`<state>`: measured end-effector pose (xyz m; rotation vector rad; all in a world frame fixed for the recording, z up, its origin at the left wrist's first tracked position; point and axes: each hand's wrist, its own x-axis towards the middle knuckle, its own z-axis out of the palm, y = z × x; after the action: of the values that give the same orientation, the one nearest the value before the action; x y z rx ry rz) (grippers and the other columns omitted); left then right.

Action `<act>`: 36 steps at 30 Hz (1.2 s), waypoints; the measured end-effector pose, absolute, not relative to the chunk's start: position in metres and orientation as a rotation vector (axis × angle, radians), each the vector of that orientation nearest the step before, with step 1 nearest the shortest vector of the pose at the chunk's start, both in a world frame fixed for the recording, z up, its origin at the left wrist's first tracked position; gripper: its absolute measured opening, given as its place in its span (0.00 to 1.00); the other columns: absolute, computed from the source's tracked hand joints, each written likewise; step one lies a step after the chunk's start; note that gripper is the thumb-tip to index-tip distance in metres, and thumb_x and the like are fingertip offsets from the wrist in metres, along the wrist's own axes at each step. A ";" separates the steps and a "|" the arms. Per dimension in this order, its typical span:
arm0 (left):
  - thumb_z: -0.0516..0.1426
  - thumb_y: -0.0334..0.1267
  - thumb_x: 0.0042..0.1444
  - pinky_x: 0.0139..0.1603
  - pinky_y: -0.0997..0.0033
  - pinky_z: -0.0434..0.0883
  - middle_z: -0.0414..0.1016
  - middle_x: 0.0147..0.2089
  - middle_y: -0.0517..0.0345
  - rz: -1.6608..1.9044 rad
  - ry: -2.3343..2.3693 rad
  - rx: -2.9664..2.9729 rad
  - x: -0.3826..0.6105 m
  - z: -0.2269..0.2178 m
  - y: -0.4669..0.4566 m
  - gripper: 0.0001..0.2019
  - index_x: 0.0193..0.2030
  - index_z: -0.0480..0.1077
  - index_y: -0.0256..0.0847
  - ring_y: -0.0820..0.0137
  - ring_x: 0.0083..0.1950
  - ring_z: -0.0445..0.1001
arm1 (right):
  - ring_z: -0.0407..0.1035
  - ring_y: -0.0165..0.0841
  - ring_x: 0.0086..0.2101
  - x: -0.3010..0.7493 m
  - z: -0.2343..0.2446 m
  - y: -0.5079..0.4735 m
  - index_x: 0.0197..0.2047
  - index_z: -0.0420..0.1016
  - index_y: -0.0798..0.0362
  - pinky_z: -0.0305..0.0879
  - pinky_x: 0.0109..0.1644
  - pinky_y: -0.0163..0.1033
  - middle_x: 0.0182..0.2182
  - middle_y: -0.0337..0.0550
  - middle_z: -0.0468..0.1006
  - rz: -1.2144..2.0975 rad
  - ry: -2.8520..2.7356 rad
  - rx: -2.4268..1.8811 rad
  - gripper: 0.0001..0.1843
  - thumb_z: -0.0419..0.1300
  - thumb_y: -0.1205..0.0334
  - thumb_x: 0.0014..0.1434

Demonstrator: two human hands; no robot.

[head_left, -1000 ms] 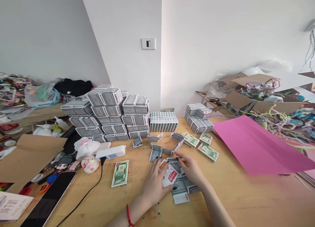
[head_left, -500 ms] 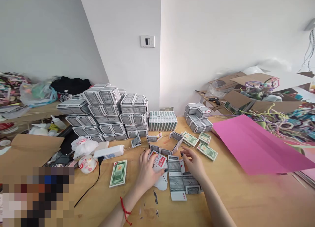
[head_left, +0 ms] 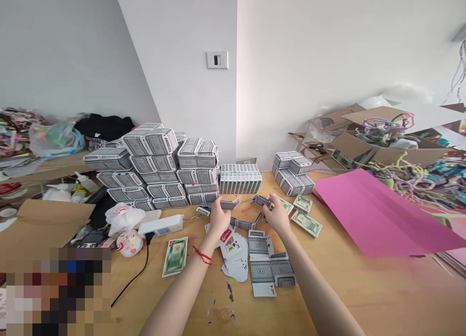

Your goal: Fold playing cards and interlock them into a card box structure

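My left hand (head_left: 219,216) and my right hand (head_left: 276,214) are stretched forward over the wooden table (head_left: 364,297). Each grips one end of a ring-shaped strip of joined grey-backed playing cards (head_left: 246,224). The left fingers close on its left end, the right fingers on its right end. Nearer to me lies a loose fan of face-up cards (head_left: 233,256) and a flat block of joined face-down cards (head_left: 269,270).
Stacks of grey card boxes (head_left: 160,166) rise at the back left, a smaller stack (head_left: 293,173) at the back right, a row of decks (head_left: 240,179) between. Green-backed decks (head_left: 176,256) lie about. A pink sheet (head_left: 378,214), cardboard boxes and a white device with cable (head_left: 162,225) surround.
Both hands left the loose cards near me and reached forward to the card ring, taking hold of its two ends. The fan of cards now lies on the table.
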<state>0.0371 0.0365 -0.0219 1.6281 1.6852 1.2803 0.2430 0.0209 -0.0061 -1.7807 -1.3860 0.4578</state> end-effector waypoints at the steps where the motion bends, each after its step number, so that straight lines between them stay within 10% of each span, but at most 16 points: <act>1: 0.50 0.21 0.43 0.56 0.53 0.60 0.67 0.51 0.45 1.284 1.675 1.640 0.040 -0.022 0.037 0.23 0.49 0.62 0.37 0.58 0.55 0.64 | 0.70 0.40 0.40 0.242 -0.007 0.023 0.52 0.65 0.53 0.64 0.43 0.43 0.45 0.49 0.73 0.462 -1.393 -1.775 0.25 0.51 0.63 0.48; 17: 0.43 0.15 0.36 0.55 0.61 0.64 0.71 0.46 0.55 1.435 1.401 1.978 0.054 0.020 0.072 0.26 0.40 0.68 0.40 0.67 0.51 0.68 | 0.69 0.34 0.30 0.236 0.008 0.052 0.48 0.67 0.51 0.64 0.37 0.39 0.35 0.42 0.75 0.368 -1.495 -1.628 0.26 0.47 0.71 0.44; 29: 0.44 0.18 0.49 0.57 0.60 0.61 0.58 0.55 0.50 1.321 1.386 2.444 0.058 0.016 0.081 0.20 0.40 0.67 0.42 0.63 0.60 0.56 | 0.67 0.37 0.41 0.225 0.011 0.066 0.51 0.64 0.51 0.64 0.42 0.41 0.47 0.48 0.67 0.212 -1.590 -1.533 0.23 0.45 0.70 0.52; 36: 0.42 0.20 0.53 0.61 0.57 0.56 0.56 0.59 0.49 1.251 1.437 2.533 0.049 0.014 0.080 0.21 0.50 0.63 0.41 0.62 0.63 0.51 | 0.68 0.29 0.26 0.228 0.001 0.051 0.56 0.59 0.51 0.66 0.38 0.39 0.53 0.49 0.63 0.230 -1.567 -1.552 0.25 0.47 0.65 0.54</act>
<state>0.0485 0.0796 0.0137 2.5333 1.4367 1.2512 0.2278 0.0512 0.0012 -1.5521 -1.5668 0.2301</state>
